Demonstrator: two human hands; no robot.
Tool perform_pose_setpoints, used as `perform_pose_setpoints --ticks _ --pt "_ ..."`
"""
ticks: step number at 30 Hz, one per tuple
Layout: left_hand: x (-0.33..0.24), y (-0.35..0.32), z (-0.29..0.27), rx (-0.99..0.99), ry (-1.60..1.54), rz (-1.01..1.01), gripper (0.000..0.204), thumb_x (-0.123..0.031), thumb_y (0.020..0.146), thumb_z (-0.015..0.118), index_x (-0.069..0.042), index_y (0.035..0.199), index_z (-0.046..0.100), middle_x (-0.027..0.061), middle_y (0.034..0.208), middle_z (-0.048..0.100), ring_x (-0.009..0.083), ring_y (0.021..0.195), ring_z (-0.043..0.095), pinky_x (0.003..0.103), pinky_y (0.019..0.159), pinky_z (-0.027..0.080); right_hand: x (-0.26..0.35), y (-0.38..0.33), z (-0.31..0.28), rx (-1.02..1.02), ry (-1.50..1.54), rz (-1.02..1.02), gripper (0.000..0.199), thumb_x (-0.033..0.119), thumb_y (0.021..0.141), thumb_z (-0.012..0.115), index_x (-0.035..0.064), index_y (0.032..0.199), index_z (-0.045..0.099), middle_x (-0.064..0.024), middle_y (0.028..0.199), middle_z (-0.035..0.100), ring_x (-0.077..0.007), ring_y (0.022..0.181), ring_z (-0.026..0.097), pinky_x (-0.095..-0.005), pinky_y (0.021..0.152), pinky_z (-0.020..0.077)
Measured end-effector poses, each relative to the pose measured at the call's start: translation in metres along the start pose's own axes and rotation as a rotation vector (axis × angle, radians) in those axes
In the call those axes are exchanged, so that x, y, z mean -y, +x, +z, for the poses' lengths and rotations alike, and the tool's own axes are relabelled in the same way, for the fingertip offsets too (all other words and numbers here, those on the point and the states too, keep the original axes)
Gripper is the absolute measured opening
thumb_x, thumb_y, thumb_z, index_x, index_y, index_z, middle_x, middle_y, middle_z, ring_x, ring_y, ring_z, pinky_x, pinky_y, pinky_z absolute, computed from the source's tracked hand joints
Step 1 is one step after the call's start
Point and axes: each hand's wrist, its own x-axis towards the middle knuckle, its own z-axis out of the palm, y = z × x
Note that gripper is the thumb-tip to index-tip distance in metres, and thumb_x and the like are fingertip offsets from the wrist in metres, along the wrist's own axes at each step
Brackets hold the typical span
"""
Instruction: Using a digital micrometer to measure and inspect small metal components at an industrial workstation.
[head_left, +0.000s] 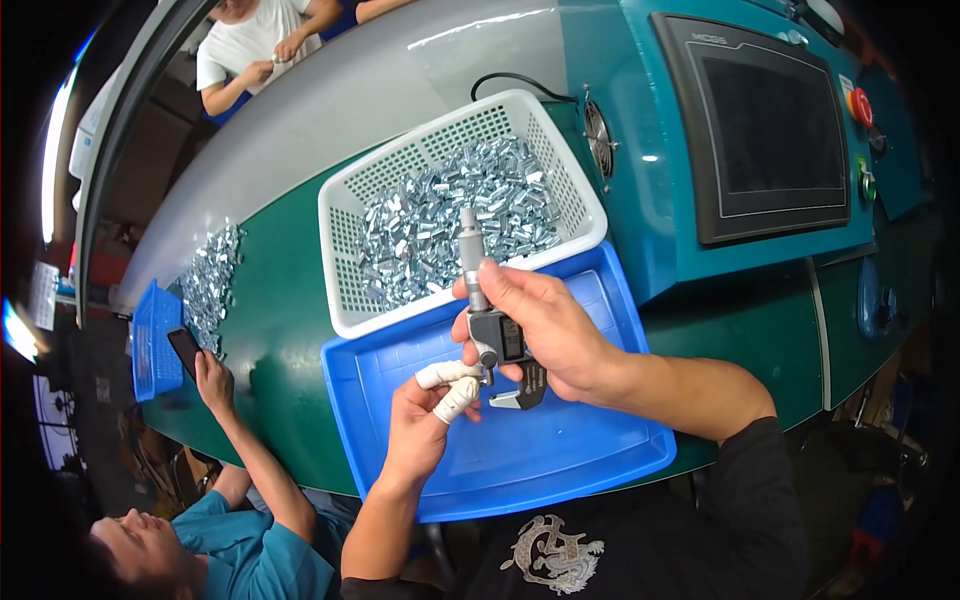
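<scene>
Your right hand point(545, 325) grips the gauge point(497, 335) above the blue tray point(520, 455). At the gauge's seven o'clock, your left hand point(425, 410) pinches narrowly; I can't tell whether it holds a part. A check seems under way; the metal pieces point(450, 205) heaped in the white basket point(570, 180) towards twelve could be done or waiting.

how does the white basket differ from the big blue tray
The white basket has perforated walls; the blue tray has solid ones. The basket looks deeper, the tray shallower. The basket, farther off, holds heaped metal pieces; the tray lies nearer, beneath the left hand and right hand. Both are open-topped.
</scene>
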Motion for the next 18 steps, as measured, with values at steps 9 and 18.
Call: perform_pose_setpoints --ticks 9,18 --pt "-0.044 0.021 0.003 -0.364 0.616 0.429 0.031 -0.006 0.080 0.070 0.002 0.109 0.061 0.0089 0.087 0.065 0.0134 0.073 0.061 0.025 0.062 0.051 0.006 0.004 -0.001 -0.163 0.003 -0.111 0.041 0.040 0.098 0.040 0.0036 0.113 0.049 -0.0108 0.082 0.062 -0.0150 0.066 0.062 -0.0223 0.040 0.0420" --pt "0.001 0.004 -0.011 -0.170 1.332 0.168 0.037 -0.030 0.069 0.080 -0.001 0.086 0.064 0.0107 0.072 0.062 0.0260 0.066 0.062 0.035 0.061 0.050 0.004 0.011 -0.001 -0.114 -0.047 -0.065 0.040 0.041 0.098 0.038 0.0043 0.112 0.049 -0.0109 0.084 0.062 -0.0145 0.066 0.062 -0.0218 0.041 0.0424"
